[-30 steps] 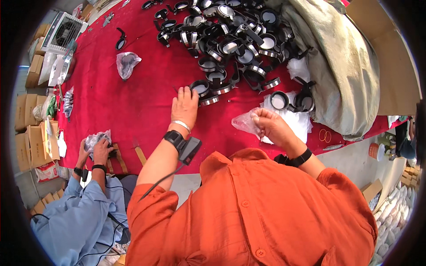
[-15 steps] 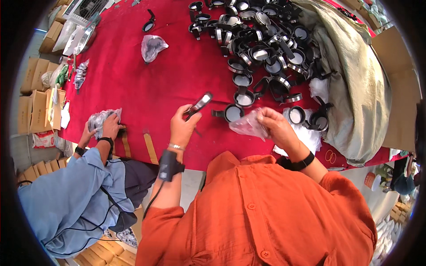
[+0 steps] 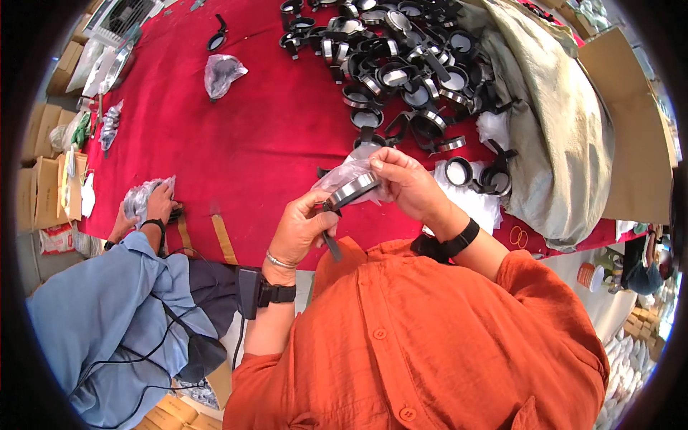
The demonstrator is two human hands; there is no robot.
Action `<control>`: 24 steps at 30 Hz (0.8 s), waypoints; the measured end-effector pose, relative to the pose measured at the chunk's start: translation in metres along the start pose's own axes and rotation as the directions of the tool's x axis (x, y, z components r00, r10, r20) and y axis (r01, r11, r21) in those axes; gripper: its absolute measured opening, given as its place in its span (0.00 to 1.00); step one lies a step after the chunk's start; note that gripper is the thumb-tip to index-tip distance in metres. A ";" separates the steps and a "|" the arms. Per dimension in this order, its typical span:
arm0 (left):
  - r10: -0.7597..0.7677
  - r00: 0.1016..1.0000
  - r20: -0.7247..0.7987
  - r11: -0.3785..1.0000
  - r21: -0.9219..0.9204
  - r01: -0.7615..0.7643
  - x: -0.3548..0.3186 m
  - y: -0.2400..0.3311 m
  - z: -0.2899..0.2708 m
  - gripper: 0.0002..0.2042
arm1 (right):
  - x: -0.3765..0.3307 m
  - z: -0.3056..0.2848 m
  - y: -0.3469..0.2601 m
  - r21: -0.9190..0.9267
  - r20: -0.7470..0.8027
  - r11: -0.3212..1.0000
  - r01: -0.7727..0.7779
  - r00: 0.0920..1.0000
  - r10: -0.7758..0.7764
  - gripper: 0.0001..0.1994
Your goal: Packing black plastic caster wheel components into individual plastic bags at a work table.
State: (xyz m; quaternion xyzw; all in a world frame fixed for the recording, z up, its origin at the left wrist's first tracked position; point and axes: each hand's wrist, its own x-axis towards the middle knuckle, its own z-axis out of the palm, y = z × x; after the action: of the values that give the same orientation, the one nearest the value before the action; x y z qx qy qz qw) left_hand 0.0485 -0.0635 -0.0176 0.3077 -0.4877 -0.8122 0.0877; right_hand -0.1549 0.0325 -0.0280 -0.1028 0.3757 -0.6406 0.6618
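Gripping a round blk/silver part (image 3: 353, 190) near its handle (image 3: 332, 246), L hand (image 3: 295, 229) is holding it in head-cam view; R hand (image 3: 407, 185) is pinching a clear plastic bag (image 3: 341, 174). Part, apart from bag a sec ago, is now overlapping it above red cloth (image 3: 265, 143), so both hands are working tog.

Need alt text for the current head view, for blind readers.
A person's left hand holds a round black-and-silver part up to a clear plastic bag in the right hand, over a red cloth. Beyond lies a heap of similar parts beside a pale sheet; at left, a co-worker's hands hold another bag.
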 end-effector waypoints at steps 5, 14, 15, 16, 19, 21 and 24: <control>0.068 0.977 -0.204 0.986 0.161 -0.035 0.014 -0.006 0.019 0.10 | -0.017 -0.004 0.006 -0.523 -0.072 0.799 0.296 0.919 -0.387 0.04; 0.528 0.802 -0.280 0.800 0.482 -0.358 0.039 -0.037 0.002 0.07 | -0.038 0.042 0.007 -0.766 0.495 0.326 0.555 0.832 -0.251 0.08; 0.405 0.861 -0.309 0.896 0.320 -0.307 0.036 -0.024 0.005 0.06 | -0.043 0.045 -0.006 -0.743 0.380 0.546 0.387 0.915 -0.132 0.08; 0.275 0.906 -0.320 0.960 0.150 -0.238 0.031 -0.014 0.008 0.06 | -0.046 0.045 -0.016 -0.670 0.285 0.719 0.183 0.958 0.022 0.08; 0.260 0.943 -0.209 0.961 0.155 -0.230 0.019 -0.003 -0.008 0.07 | -0.033 0.023 -0.029 -0.573 0.076 0.780 0.254 0.963 -0.258 0.15; 0.268 0.949 -0.168 0.955 0.175 -0.239 0.018 -0.002 -0.011 0.07 | -0.016 0.012 -0.028 -0.694 0.057 0.662 0.284 0.937 -0.344 0.19; 0.233 0.967 -0.107 0.957 0.200 -0.208 0.017 -0.002 -0.014 0.09 | 0.002 0.015 -0.013 -0.668 0.126 0.718 0.198 0.980 -0.153 0.14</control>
State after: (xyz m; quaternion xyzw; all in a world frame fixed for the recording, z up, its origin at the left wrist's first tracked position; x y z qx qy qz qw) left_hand 0.0432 -0.0803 -0.0310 0.3101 -0.5867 -0.7262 0.1798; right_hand -0.1556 0.0231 -0.0100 -0.3911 0.5509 -0.5162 0.5264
